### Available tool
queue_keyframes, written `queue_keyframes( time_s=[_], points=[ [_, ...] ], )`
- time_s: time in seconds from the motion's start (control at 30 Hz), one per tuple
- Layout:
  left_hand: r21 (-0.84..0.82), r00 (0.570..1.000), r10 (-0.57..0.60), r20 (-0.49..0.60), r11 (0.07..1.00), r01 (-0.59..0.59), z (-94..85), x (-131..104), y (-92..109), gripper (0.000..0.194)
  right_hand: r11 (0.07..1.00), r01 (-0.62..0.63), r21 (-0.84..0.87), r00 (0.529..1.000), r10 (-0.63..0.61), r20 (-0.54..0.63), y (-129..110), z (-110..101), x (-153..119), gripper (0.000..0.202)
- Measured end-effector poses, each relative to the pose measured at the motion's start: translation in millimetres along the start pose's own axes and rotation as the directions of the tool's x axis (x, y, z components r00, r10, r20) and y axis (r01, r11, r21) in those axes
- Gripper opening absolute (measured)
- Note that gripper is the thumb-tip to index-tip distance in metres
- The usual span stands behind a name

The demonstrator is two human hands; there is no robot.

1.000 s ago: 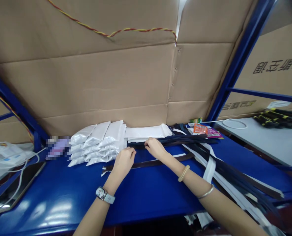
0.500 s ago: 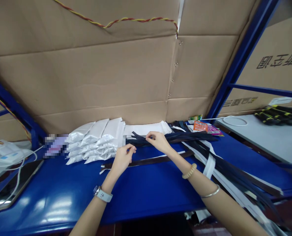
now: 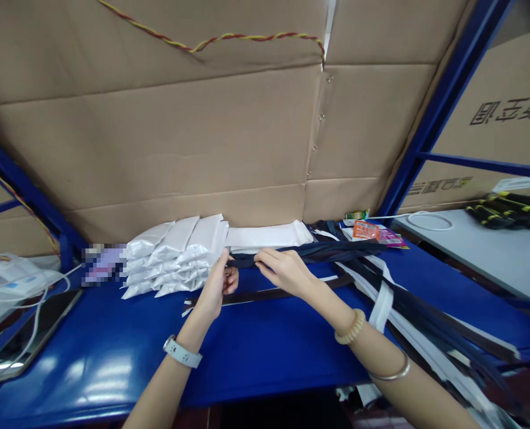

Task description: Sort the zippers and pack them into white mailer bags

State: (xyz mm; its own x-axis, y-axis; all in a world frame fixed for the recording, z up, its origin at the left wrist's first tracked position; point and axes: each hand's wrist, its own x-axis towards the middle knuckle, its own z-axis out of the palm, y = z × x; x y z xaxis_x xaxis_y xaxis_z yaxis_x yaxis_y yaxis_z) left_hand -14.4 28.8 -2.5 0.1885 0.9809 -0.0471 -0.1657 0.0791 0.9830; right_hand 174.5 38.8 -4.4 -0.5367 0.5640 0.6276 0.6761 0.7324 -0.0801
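A bundle of dark navy strips (image 3: 331,250) lies across the back of the blue table. Its left end is pinched in my left hand (image 3: 218,286), fingers closed. Just to the right, my right hand (image 3: 285,271) has its thumb and fingers closed on the same dark strip. A brown strip with a white edge (image 3: 265,295) lies in front of the hands. Stacked white packets (image 3: 175,253) sit left of the bundle, and a flat white package (image 3: 269,235) is behind it.
More black and white strips (image 3: 408,316) trail off the right front of the blue table (image 3: 265,351). Orange and pink packets (image 3: 367,230) lie at the back right. A tablet-like device (image 3: 33,333) with white cables is at the left. Cardboard (image 3: 193,143) stands behind.
My left hand has moved slightly and now grips the dark strip's end. My right hand has come down and left along it, and the strip's end is drawn toward my left hand.
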Motion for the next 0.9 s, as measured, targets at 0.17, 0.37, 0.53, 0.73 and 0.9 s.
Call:
queue_keyframes(
  time_s=[0.17, 0.37, 0.53, 0.73, 0.9],
  points=[
    [0.122, 0.991, 0.059, -0.123, 0.992, -0.044, 1.3, 2.1, -4.0, 0.039, 1.0, -0.021, -0.013, 0.999, 0.021, 0.029, 2.7, 0.2, 0.6, 0.017],
    [0.473, 0.956, 0.274, -0.108, 0.86, -0.193, 1.1, 2.4, -9.1, 0.038, 0.954, -0.186, 0.236, 0.98, 0.163, 0.115, -3.7, 3.5, 2.2, 0.008],
    [0.837, 0.896, 0.444, -0.016, 0.496, -0.231, 2.5, -3.0, -11.6, 0.036, 0.795, -0.307, 0.523, 0.951, 0.241, 0.193, -11.2, 19.0, 2.2, 0.02],
    [0.981, 0.931, 0.364, 0.008, 0.177, -0.078, 6.5, -7.2, -12.9, 0.04, 0.695, -0.348, 0.629, 0.935, 0.21, 0.285, -16.4, 30.4, 1.9, 0.02],
    [0.988, 0.932, 0.361, 0.028, 0.131, -0.08, 7.2, -6.3, -13.5, 0.042, 0.714, -0.384, 0.585, 0.922, 0.258, 0.29, -17.1, 33.0, 1.9, 0.022]
  ],
)
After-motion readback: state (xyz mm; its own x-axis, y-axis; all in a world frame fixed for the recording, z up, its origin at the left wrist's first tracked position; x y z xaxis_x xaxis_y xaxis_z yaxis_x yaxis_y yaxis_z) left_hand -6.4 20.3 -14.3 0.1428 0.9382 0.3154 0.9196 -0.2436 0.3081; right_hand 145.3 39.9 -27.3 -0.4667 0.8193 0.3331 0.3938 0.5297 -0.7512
